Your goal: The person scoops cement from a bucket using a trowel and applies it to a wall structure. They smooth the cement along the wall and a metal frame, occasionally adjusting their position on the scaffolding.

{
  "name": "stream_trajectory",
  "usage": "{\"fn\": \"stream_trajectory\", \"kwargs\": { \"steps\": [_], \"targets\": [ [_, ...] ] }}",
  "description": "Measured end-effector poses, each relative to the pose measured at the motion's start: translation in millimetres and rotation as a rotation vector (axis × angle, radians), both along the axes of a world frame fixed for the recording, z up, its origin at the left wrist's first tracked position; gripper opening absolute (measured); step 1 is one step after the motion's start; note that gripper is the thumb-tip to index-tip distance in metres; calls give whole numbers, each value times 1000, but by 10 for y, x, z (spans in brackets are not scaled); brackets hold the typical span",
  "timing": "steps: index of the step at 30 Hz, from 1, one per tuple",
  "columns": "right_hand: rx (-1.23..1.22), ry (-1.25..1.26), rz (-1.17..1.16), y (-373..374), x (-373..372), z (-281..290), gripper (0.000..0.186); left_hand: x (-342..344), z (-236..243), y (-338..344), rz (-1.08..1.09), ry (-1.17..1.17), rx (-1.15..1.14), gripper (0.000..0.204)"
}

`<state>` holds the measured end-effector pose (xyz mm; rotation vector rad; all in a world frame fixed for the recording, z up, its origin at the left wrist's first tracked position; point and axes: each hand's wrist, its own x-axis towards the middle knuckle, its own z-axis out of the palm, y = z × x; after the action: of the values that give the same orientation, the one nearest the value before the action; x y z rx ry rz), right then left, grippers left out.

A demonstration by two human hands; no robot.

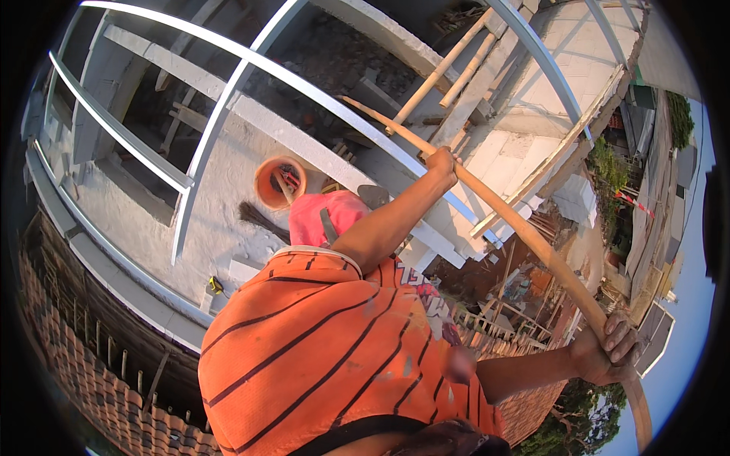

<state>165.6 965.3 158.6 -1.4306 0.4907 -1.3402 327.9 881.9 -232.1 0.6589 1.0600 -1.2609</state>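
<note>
- The left hand (442, 163) was seen closed in a full fist around the long wooden pole (525, 232), far up along its length, with the arm raised out of an orange striped shirt (319, 349).
- The right hand (610, 343) was wrapped tight round the same pole at the near right, fingers curled over the top of it.
- The pole was held slanting, from the far middle, across a white steel frame (228, 99), down to the near right edge.
- A pink cap (334, 216) was seen just beyond the shirt. An orange bucket (280, 182) and a dark brush (258, 216) lay on the grey slab further off.
- A tiled roof (76, 334) lay at the near left, and ground was seen well below at the right.
- Risk, as judged: the pole's far end could be knocked against the steel frame or the leaning bamboo poles (449, 64). If the grip slipped, the pole could be dropped over the edge. Balance could be lost at this height through an overreach.
</note>
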Motion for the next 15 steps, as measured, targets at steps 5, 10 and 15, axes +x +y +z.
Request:
{"fn": "stream_trajectory", "kwargs": {
  "steps": [5,10,15],
  "targets": [
    [122,6,228,-140,173,-491,27,126,-107,51,23,-32,7,10],
    [151,83,172,-56,576,-875,17,249,15,95,-146,-159,-24,13],
    [157,176,177,-36,742,-1182,23,334,-87,137,-209,-313,-50,13]
  ]
}}
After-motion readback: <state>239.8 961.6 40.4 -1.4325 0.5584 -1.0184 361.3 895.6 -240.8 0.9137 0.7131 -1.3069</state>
